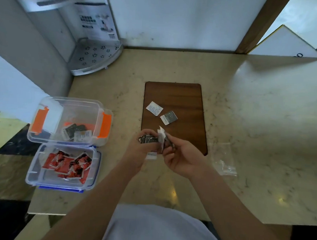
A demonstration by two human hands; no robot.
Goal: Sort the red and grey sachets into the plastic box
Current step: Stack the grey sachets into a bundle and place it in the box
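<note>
My left hand [141, 151] grips a stack of grey sachets [148, 138] over the near edge of the wooden board [187, 95]. My right hand [179, 155] pinches one sachet [161, 136] against that stack. Two sachets lie loose on the board: a white-backed one [154, 108] and a grey one [168, 117]. At the left, the clear box with orange clips [45, 104] holds a few grey sachets [76, 131]. In front of it the clear box with blue clips [97, 164] holds several red sachets [68, 164].
An empty clear plastic bag [223, 160] lies on the marble counter to the right of the board. A water dispenser with a perforated drip tray [95, 57] stands at the back left. The counter's left edge drops to a tiled floor.
</note>
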